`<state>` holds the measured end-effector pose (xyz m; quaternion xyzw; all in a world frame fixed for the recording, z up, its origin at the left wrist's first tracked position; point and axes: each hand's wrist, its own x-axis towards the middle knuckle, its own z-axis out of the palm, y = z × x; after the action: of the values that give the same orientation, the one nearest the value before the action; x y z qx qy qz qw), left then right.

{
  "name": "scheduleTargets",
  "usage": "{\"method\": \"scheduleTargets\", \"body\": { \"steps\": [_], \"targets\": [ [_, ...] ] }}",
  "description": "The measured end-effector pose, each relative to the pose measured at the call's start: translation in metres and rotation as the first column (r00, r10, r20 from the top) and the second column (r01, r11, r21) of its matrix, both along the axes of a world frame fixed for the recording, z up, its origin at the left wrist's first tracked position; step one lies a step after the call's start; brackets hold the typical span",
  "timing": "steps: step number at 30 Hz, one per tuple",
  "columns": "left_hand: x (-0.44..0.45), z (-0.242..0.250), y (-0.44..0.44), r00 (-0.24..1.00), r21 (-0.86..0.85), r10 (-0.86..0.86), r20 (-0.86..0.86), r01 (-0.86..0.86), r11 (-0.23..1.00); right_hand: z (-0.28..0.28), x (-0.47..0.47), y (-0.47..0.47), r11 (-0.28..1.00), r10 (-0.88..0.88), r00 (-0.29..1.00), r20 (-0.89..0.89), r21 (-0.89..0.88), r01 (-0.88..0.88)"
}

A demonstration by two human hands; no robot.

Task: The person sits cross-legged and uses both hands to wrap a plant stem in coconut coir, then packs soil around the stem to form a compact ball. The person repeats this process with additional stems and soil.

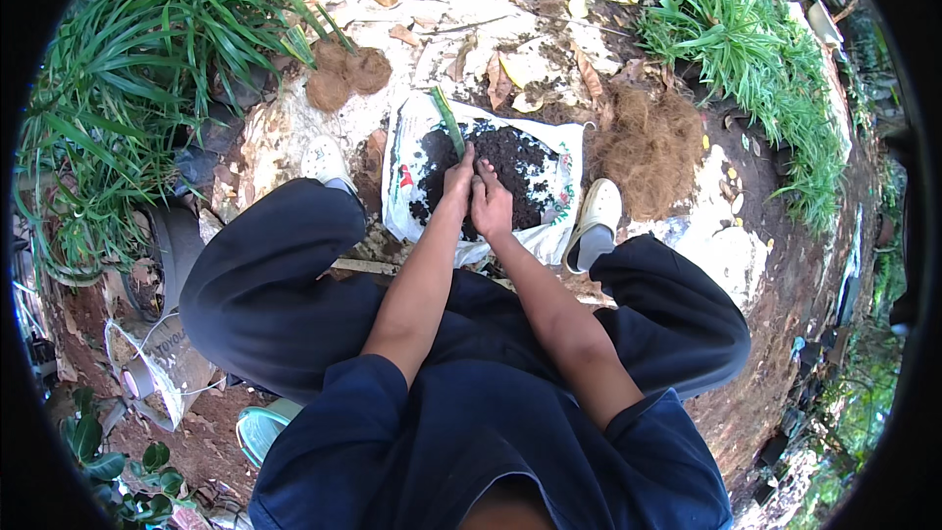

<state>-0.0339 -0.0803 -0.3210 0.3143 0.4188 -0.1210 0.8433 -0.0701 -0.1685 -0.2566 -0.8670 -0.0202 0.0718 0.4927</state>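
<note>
Just over the dark soil (508,151), my left hand (458,182) grips the lower end of a green leaf cutting with yellowish edges (447,116), which looks like snake plant. The leaf slants up and away from me. Pressed close beside it is my right hand (491,202), its fingers curled; whatever lies between the two palms is hidden. The soil rests on a white printed plastic sack (570,177) spread on the ground between my feet.
Right of the sack lies a loose heap of brown fibre (647,147). Beyond my left shoe (324,160), balls of the same fibre (346,73) hold upright leaf cuttings (298,44). Grassy potted plants (162,37) crowd the left. A green bucket (261,430) stands behind my left knee.
</note>
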Motion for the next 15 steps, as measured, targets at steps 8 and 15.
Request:
{"method": "scheduleTargets", "body": {
  "steps": [8,15],
  "targets": [
    [-0.010,-0.007,0.006,0.999,-0.067,0.020,0.039,-0.017,0.998,0.009,0.007,-0.016,0.990,0.001,0.996,0.085,-0.143,0.012],
    [-0.014,0.018,-0.004,0.990,-0.125,-0.051,0.135,0.068,0.990,-0.012,0.036,0.014,0.934,-0.357,0.930,0.086,0.018,0.357]
  ]
}}
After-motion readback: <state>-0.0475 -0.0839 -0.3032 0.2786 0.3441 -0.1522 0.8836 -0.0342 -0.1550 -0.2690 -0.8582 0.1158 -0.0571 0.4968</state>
